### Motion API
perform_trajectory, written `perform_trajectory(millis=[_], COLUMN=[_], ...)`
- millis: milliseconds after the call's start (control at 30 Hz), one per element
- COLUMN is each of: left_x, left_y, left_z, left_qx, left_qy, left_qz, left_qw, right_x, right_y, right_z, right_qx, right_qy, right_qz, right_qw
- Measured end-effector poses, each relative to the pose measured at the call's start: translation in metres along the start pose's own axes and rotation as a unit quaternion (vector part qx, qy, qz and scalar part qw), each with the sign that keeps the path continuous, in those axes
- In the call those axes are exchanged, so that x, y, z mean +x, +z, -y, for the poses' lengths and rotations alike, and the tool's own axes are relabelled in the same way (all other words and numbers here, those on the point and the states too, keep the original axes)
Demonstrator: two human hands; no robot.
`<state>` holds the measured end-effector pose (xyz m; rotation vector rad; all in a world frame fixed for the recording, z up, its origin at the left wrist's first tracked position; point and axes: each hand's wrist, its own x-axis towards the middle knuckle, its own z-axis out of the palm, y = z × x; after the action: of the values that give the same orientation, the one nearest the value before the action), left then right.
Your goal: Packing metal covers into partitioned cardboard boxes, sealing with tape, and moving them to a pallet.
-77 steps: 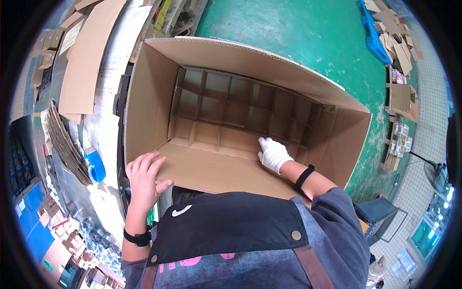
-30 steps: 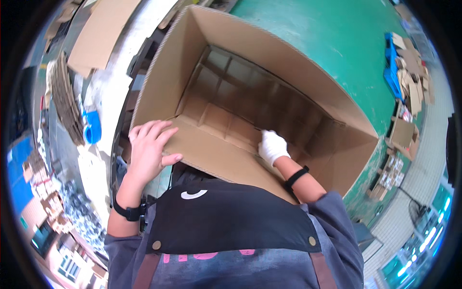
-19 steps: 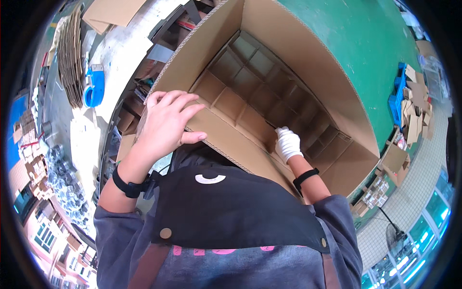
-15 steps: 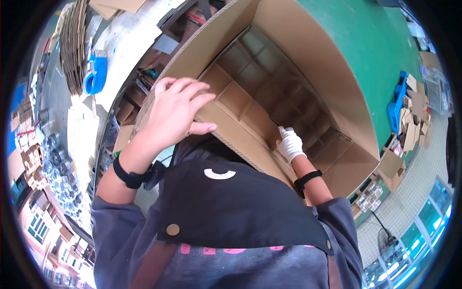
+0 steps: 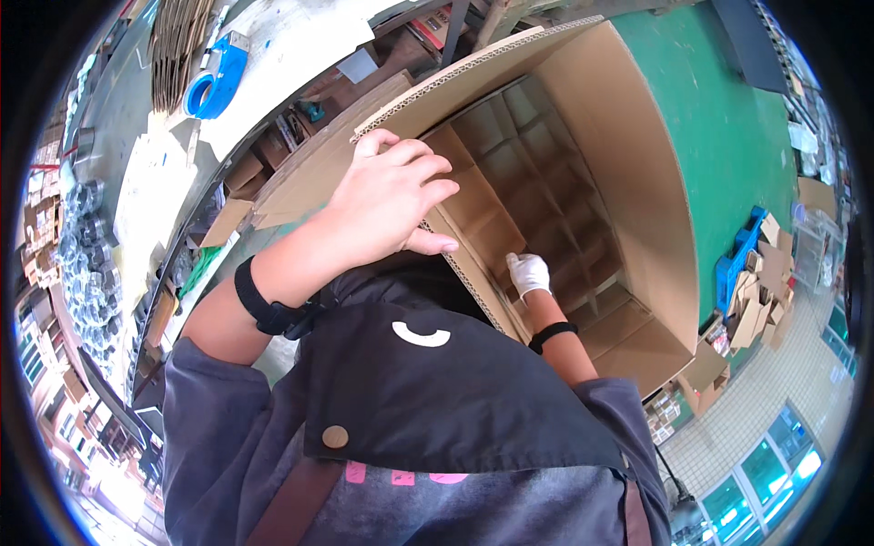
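A tall, open brown cardboard box leans in front of me, with cardboard dividers forming a grid inside it. My bare left hand lies over the box's left corner, fingers curved and spread apart, thumb along the near rim. It appears to rest there rather than grip. Deep inside the box, my right hand in a white glove is closed at the edge of a divider beside the near wall. Its fingertips are partly hidden. I wear black wristbands on both wrists.
To the left is a worktable with a blue tape dispenser and a stack of flat cardboard. Under it are shelves with boxes. A flat cardboard sheet lies beside the box. On the green floor at right sits a blue crate by cardboard scraps.
The view has shifted, and the box sits more upright and further right in it. My right hand's fingers, stretched out before, are now curled at the divider. My left hand stays at the corner.
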<state>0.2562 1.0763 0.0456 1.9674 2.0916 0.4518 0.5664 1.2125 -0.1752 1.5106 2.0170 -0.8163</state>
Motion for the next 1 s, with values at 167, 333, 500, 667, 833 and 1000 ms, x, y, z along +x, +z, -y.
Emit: perform_trajectory(millis=[167,333,500,667,833,1000], left_x=[-0.008,-0.001,-0.006,-0.025,0.024,0.029], left_y=[-0.001,-0.016,-0.006,-0.001,-0.008,-0.006], left_z=[0.001,-0.002,0.004,-0.002,-0.008,0.007], left_qx=[0.009,0.047,0.162,0.089,0.08,0.087], left_qy=[-0.007,0.04,0.091,0.094,0.125,0.181], left_qz=[0.023,0.154,0.176,0.079,0.057,0.054], left_qw=[1.0,0.986,0.967,0.988,0.987,0.978], right_x=[0.002,0.001,-0.072,-0.22,-0.238,-0.243], right_y=[-0.002,-0.045,-0.191,-0.32,-0.224,-0.133], right_z=[0.014,-0.004,-0.033,-0.079,-0.164,-0.225], right_qx=[0.369,0.11,0.057,0.163,0.099,0.365], right_qy=[0.139,0.061,-0.035,0.1,0.256,0.178], right_qz=[0.204,0.328,0.046,-0.239,-0.318,-0.315], right_qw=[0.896,0.936,0.997,0.952,0.908,0.858])
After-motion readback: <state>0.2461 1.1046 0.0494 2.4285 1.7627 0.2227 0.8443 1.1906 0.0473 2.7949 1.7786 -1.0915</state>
